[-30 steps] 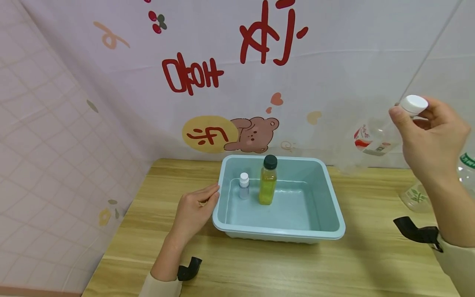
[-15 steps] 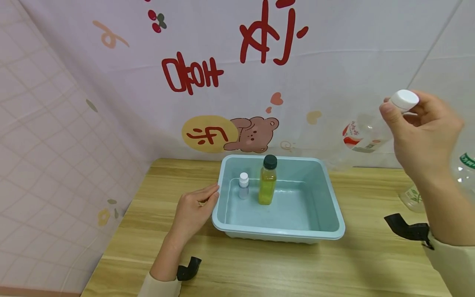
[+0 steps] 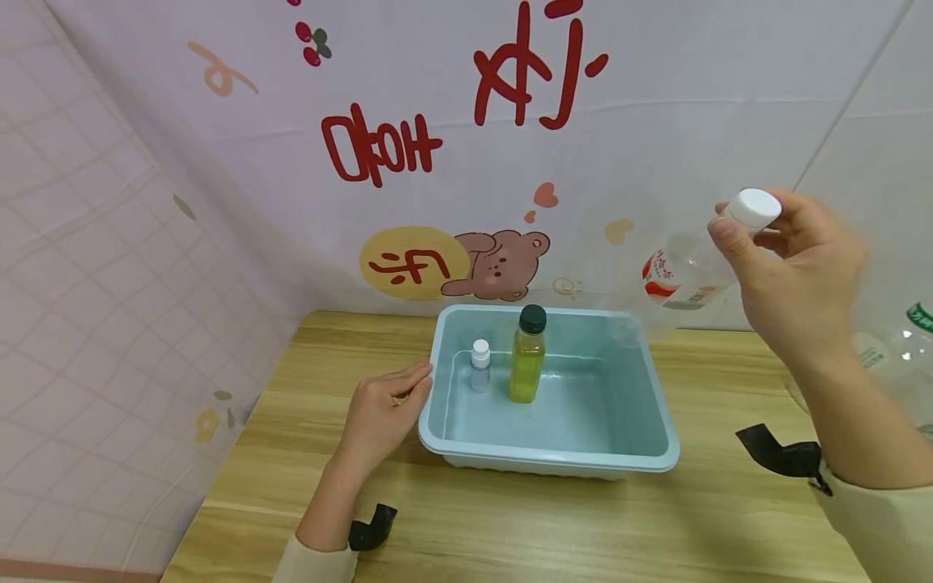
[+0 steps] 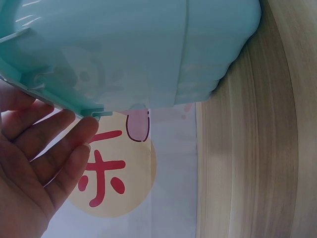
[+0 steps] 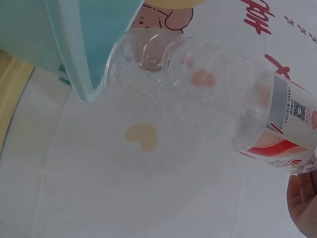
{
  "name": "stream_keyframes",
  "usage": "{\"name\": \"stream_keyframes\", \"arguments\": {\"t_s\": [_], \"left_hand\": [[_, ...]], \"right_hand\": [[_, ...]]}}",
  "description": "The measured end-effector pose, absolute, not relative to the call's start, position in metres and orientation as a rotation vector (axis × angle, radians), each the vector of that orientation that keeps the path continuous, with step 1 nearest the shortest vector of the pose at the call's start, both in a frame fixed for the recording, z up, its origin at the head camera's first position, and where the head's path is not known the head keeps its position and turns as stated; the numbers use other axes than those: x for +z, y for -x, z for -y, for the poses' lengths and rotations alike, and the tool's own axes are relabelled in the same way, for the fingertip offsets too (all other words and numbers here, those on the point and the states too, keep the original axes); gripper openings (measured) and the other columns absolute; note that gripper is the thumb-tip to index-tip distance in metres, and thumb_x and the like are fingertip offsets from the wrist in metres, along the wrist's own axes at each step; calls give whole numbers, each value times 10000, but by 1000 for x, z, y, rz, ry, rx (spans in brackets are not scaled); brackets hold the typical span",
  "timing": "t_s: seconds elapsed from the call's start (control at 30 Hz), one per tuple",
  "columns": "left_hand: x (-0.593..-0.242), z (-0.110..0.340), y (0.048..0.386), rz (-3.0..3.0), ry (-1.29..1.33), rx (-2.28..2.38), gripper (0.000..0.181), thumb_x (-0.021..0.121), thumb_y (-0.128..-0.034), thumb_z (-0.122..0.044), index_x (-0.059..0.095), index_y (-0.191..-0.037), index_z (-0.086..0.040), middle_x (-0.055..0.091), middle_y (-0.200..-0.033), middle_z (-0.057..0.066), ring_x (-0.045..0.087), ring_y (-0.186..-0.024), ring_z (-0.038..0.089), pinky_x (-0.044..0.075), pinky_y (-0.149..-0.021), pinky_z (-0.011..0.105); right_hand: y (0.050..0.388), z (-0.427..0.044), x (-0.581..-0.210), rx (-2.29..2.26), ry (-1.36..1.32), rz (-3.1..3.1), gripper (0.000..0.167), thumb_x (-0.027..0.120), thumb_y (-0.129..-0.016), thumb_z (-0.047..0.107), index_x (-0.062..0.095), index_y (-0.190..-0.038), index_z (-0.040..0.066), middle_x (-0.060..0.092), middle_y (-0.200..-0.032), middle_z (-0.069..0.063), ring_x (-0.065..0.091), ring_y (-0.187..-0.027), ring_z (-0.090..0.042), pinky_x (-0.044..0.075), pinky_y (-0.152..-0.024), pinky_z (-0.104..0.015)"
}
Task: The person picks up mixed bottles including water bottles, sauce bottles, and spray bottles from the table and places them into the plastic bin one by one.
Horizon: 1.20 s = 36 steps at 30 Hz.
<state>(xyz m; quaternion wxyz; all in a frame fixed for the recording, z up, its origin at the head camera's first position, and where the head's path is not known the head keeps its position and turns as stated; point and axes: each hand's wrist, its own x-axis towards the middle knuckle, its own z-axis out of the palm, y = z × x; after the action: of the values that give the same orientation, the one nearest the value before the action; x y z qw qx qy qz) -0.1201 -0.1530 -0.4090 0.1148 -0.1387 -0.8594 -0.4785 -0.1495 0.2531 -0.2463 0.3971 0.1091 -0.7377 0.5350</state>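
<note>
The clear plastic bottle (image 3: 688, 275) with the red-and-white label was in the air at the right, tilted, its white cap (image 3: 756, 208) up to the right and its base down to the left. The right hand (image 3: 805, 267) held it by the capped end, thumb and fingers close together round the top, a grip that probably suited a light bottle and left its body free. In the head view the base overlapped the far right corner of the light blue plastic basin (image 3: 554, 461); whether it touched the rim could not be told.

Inside the basin, left of its middle, a square bottle of yellow-green liquid (image 3: 526, 368) stood upright under its dark cap, and just left of that a small white-capped bottle (image 3: 479, 368) stood too, each apparently steady on its own base.

At the left rim was the left hand (image 3: 386, 413), its fingers loosely extended and nearly together, tips touching the outer edge, likely to keep the basin from sliding.

The basin sat on the wood-grain table (image 3: 510, 526). Farther right, partly behind the right forearm, was a clear green-labelled bottle (image 3: 904, 356); behind everything hung a printed white backdrop (image 3: 670, 73).
</note>
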Motion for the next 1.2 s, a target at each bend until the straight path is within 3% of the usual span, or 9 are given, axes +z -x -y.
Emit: {"name": "stream_keyframes", "arguments": {"t_s": [0.37, 0.57, 0.73, 1.2], "left_hand": [[-409, 154, 121, 2510, 421, -1406, 280, 719, -1005, -171, 764, -1263, -71, 712, -1306, 76, 671, -1220, 226, 622, -844, 376], [-408, 154, 121, 2520, 413, -1419, 280, 714, -1009, -179, 763, -1267, -80, 707, -1315, 84, 666, -1228, 224, 621, -847, 380], [-408, 153, 121, 2532, 401, -1413, 278, 711, -1015, -190, 763, -1268, -88, 707, -1314, 60, 665, -1226, 209, 622, -839, 361], [-410, 153, 122, 2518, 413, -1398, 272, 715, -1010, -177, 766, -1259, -81, 712, -1302, 81, 671, -1211, 205, 616, -853, 376]], "right_hand": [[151, -241, -257, 1339, -360, 1958, 292, 777, -876, -98, 733, -1163, -73, 782, -1027, 46, 716, -932, -101, 531, -866, -171], [152, -232, -268, 1281, -322, 2077, 306, 794, -887, -58, 744, -1183, 2, 754, -1039, 161, 683, -975, -57, 513, -874, -157], [153, -228, -281, 1247, -331, 2157, 332, 807, -897, -15, 711, -1213, -39, 717, -1048, 211, 658, -959, -31, 499, -868, -141], [155, -221, -316, 1254, -242, 2349, 379, 817, -936, 150, 687, -1269, 24, 677, -1098, 166, 612, -1005, -39, 484, -874, -137]]}}
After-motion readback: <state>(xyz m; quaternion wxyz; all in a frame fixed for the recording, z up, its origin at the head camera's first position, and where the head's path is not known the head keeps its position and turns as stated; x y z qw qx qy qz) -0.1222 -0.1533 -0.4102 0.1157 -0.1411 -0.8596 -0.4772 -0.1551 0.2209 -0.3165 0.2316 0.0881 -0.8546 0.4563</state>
